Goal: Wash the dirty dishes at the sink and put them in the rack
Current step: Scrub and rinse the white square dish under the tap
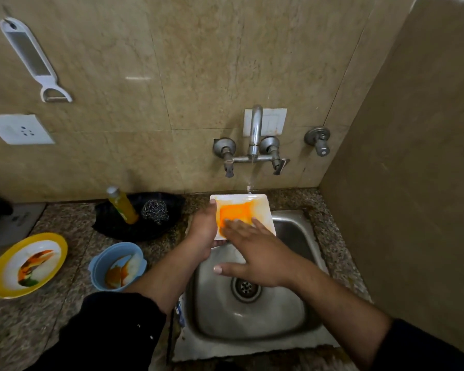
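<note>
Currently in hand: one square white plate (257, 207), shallow, its centre smeared orange, held tilted over the back left corner of the steel sink (292, 231), just below the tap (255, 135), from which a thin stream of water runs.
Handling, by judgement: rigid, probably ceramic or melamine, light enough for one hand; wet and greasy, so slippery at the rim; likely to chip if dropped on steel. Best hold is at the edge, thumb on top and fingers beneath, clear of the smear.
Left hand (202, 231): closed on the plate's left edge, thumb over the rim, fingers hidden underneath.
Right hand (255, 255): open and flat, holding nothing, fingertips resting on the orange patch, thumb spread wide.
Awaiting wash on the speckled tabletop (73, 311), left of the sink: blue bowl (97, 269) with orange residue; yellow-rimmed plate (0, 274), also stained.
Supplies behind these: yellow soap bottle (122, 206) and steel scrubber (155, 211) in a black dish (113, 226).
Rack: not in view.
</note>
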